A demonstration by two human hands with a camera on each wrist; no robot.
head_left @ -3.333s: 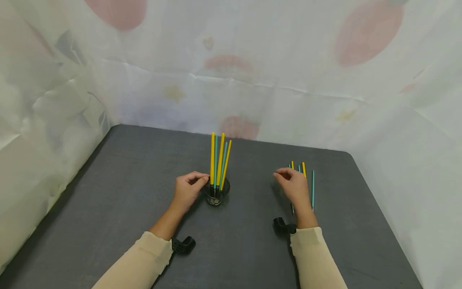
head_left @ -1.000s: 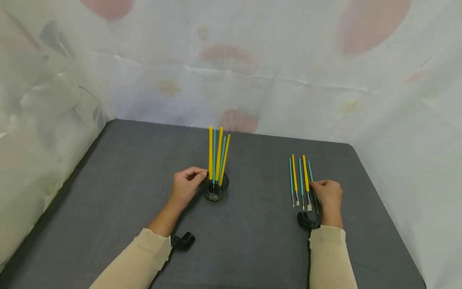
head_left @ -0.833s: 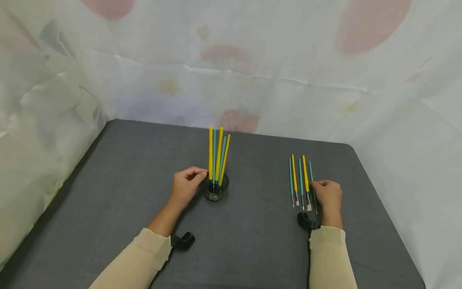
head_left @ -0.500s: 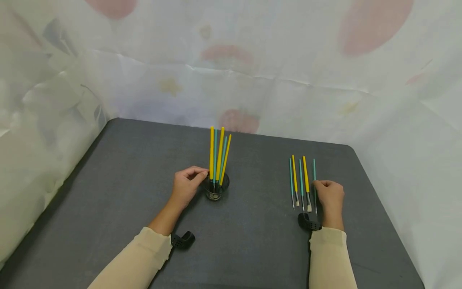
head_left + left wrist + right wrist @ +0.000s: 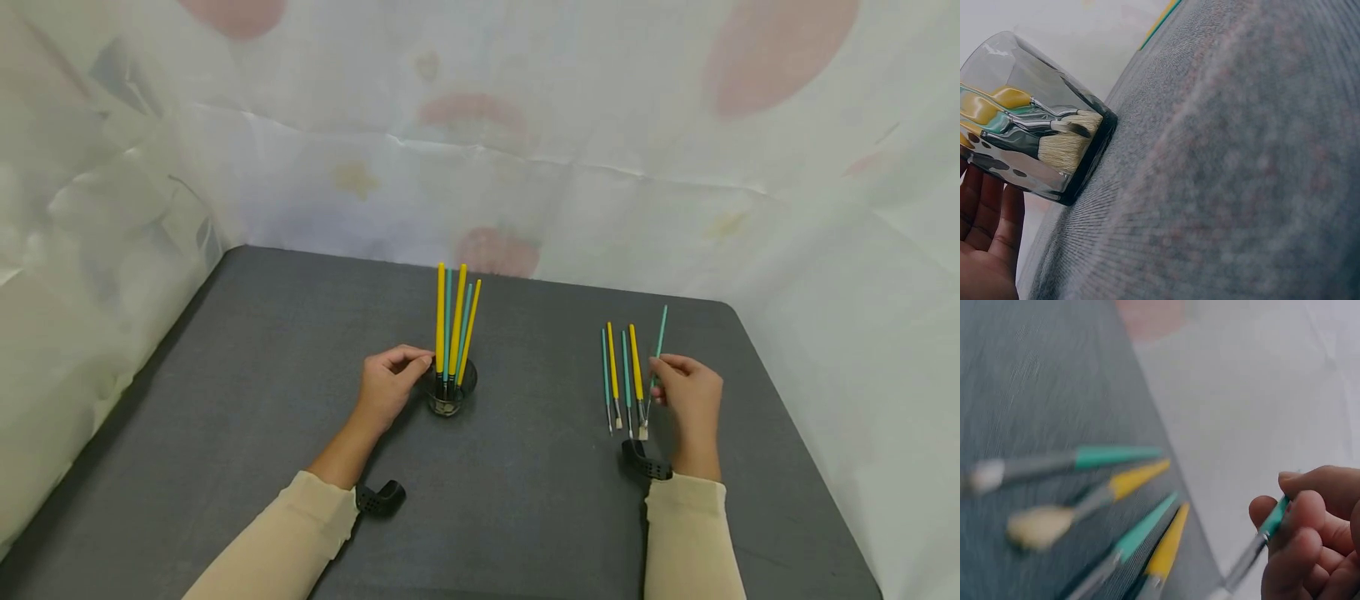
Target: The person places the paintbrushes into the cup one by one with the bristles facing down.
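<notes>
Right hand [image 5: 688,392] pinching a thin teal brush [image 5: 657,343] between thumb and fingertips, lifted, tilted, just right of four brushes [image 5: 622,375] lying side by side on the grey table [image 5: 247,358]. Left hand [image 5: 386,387] curled round a glass cup [image 5: 448,398], holding it. Inside the cup: yellow and teal brushes [image 5: 454,327], upright, bristles down. No readable writing anywhere.

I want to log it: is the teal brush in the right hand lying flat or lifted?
Lifted: the right hand pinches the teal brush, tilted above the table.
</notes>
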